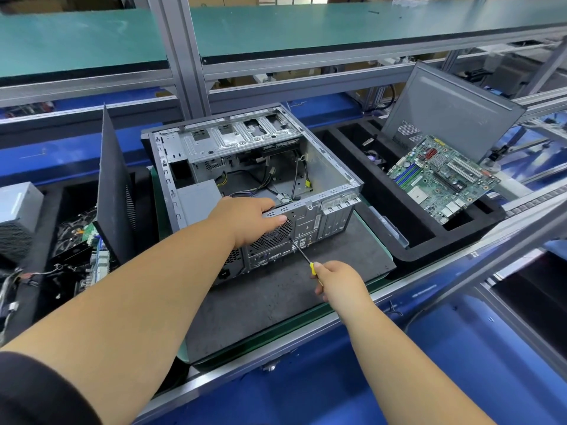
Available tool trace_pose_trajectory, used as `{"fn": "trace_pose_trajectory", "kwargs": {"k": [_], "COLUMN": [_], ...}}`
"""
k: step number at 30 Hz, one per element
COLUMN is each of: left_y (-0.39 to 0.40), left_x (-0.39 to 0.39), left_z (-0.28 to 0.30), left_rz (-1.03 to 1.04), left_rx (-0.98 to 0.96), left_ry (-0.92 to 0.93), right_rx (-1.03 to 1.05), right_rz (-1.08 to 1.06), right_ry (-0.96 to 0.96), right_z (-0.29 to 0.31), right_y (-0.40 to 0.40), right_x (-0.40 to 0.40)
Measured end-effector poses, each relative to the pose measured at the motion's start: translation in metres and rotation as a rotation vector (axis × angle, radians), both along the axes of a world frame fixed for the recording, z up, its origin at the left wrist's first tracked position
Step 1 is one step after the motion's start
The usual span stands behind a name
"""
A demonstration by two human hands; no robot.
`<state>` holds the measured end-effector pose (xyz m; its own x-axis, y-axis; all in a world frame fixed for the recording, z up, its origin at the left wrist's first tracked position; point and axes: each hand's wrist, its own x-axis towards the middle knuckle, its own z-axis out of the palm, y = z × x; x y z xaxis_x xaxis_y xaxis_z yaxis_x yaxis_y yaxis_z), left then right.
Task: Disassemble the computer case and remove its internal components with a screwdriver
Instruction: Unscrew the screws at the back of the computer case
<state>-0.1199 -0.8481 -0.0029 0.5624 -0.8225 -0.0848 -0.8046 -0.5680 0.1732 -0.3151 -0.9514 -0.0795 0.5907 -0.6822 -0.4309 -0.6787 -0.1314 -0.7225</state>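
An open grey computer case (325, 167) lies on its side on a dark mat (276, 299), rear panel toward me. Loose cables (270, 185) and a grey power supply (196, 197) remain inside. My left hand (248, 219) grips the top edge of the rear panel, fingers curled inside over the round fan grille (273, 234). My right hand (340, 280) holds a screwdriver (302, 253) with a yellow handle. Its thin shaft points up-left, and the tip meets the rear panel just right of the grille.
A removed green motherboard (441, 176) leans in a black foam tray (423, 237) at the right, with a grey side panel (448, 108) behind it. A dark panel (113, 185) stands left of the case, beside a tray with boards, cables and another power supply (15, 213).
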Motion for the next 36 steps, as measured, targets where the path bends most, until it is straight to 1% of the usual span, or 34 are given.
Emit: {"fn": "trace_pose_trajectory", "kwargs": {"k": [4,9,11,14,18,23,32,34,35,36], "left_y": [-0.001,0.0,0.0,0.0,0.0,0.0,0.001,0.001,0.001,0.001], "left_x": [0.0,0.0,0.0,0.0,0.001,0.001,0.0,0.0,0.0,0.0], "left_z": [0.0,0.0,0.0,0.0,0.0,0.0,0.0,0.0,0.0,0.0], "left_rz": [-0.004,-0.007,-0.008,-0.007,-0.006,-0.004,0.018,0.025,0.025,0.026], "left_rx": [-0.001,-0.001,-0.003,0.001,0.013,0.012,0.007,-0.001,-0.006,-0.01], "left_ry": [0.003,0.006,0.009,0.003,0.005,0.013,0.042,0.043,0.04,0.039], "right_rx": [-0.07,-0.401,-0.441,-0.377,-0.426,-0.429,-0.398,-0.332,-0.241,-0.1], "right_rz": [-0.05,0.045,0.056,0.059,0.048,0.045,0.022,-0.007,-0.042,-0.102], "right_ry": [-0.052,0.02,0.025,0.025,0.072,0.026,0.0,-0.009,-0.041,-0.103], "right_z": [0.0,0.004,0.005,0.005,0.006,0.006,-0.001,-0.007,-0.009,-0.012], "right_y": [0.004,0.01,0.011,0.011,0.009,0.011,0.008,0.006,0.005,0.005], "right_x": [-0.004,-0.001,-0.001,-0.002,-0.003,-0.006,-0.011,-0.012,-0.01,-0.008]}}
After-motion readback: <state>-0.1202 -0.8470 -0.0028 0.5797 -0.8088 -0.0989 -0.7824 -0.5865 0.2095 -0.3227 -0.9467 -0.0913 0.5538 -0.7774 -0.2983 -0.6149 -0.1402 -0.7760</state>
